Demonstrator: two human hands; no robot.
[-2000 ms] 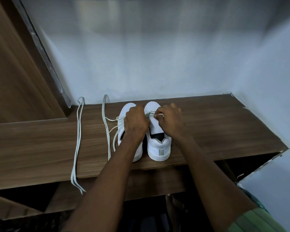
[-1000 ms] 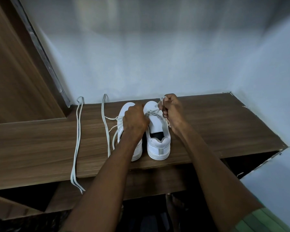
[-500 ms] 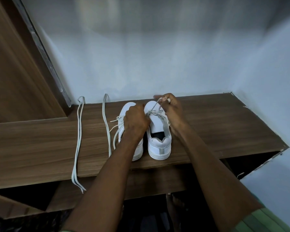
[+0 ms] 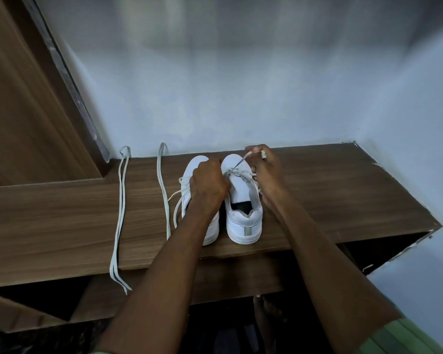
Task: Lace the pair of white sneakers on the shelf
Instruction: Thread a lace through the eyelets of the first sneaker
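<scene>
**Lace drawn taut over the right-hand sneaker**

Two white sneakers, smooth and rounded at the toe, stand side by side on a wood-grain shelf, heels toward the camera. The right sneaker has a grey strip on its heel; a small mark by the collar is too small to read. The right hand, over that sneaker's toe, pinches a flat white lace between curled fingers, the lace running taut down to the eyelets. The left hand, fingers curled tight, covers the tongue of the left sneaker; what it holds cannot be told. Left of that sneaker lie a loose lace and, farther left, a folded lace hanging over the shelf edge.
</scene>
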